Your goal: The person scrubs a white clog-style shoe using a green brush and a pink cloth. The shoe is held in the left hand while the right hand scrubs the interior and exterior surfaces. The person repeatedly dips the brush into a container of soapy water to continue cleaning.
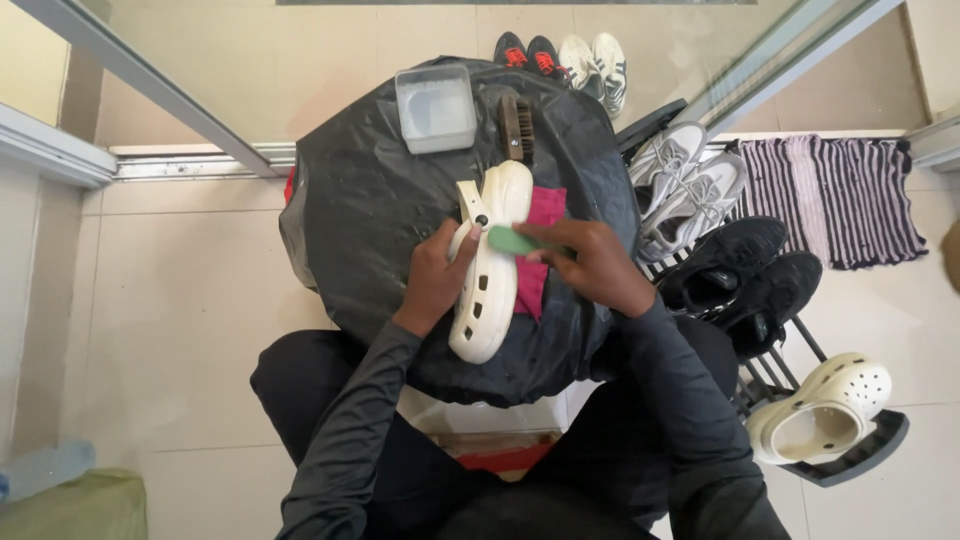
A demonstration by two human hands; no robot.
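On a round table (pixel 350 230) wrapped in glossy black plastic, the left hand (pixel 435 275) curls its fingers round a smooth cream perforated clog (pixel 487 270) lying on a magenta cloth (pixel 540 240). The right hand (pixel 595 265) pinches a green sponge block (pixel 515 241) against it. Behind stand a square translucent tub (pixel 436 108) and a bristle brush (pixel 516 127).

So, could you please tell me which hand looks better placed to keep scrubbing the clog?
Probably the right hand: it holds the green sponge against the cream perforated rubber clog, while the left hand grips the clog's side.
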